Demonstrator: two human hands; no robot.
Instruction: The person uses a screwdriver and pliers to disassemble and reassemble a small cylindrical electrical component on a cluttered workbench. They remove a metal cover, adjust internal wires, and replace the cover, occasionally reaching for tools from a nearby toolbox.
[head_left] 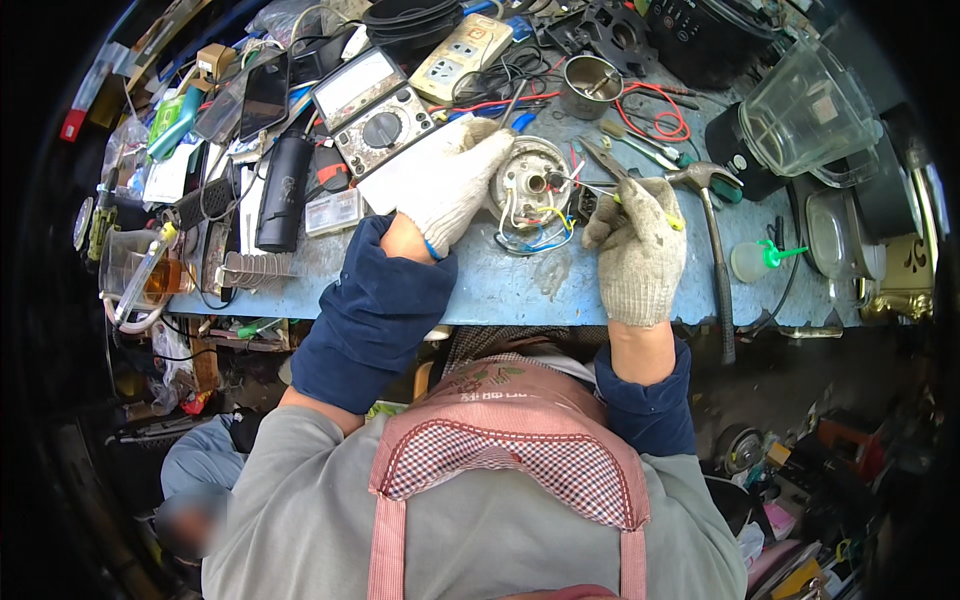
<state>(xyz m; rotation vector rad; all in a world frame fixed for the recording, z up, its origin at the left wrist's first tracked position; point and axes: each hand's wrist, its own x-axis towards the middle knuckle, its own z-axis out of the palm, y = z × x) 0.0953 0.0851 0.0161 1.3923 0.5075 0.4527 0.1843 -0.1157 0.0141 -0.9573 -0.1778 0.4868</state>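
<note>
A round metal appliance base (535, 185) lies on the blue bench, its centre fitting and white, blue and yellow wires showing. My left hand (462, 182), in a white knit glove, is closed at its upper left rim; the glove hides part of the grip. A thin metal rod (514, 103) sticks up beside those fingertips. In a soiled glove, my right hand (640, 235) is closed round a yellow-handled screwdriver (673, 222). The slim shaft points left toward the middle of the base. Pliers (606, 160) lie just above my right hand.
Right of my right hand lies a hammer (716, 240), with a green-capped bottle (760, 258) and a clear blender jug (815, 110) beyond. An analog multimeter (380, 125), power strip (462, 55) and metal cup (590, 85) stand behind. Clutter fills the left; a person (205, 460) is at lower left.
</note>
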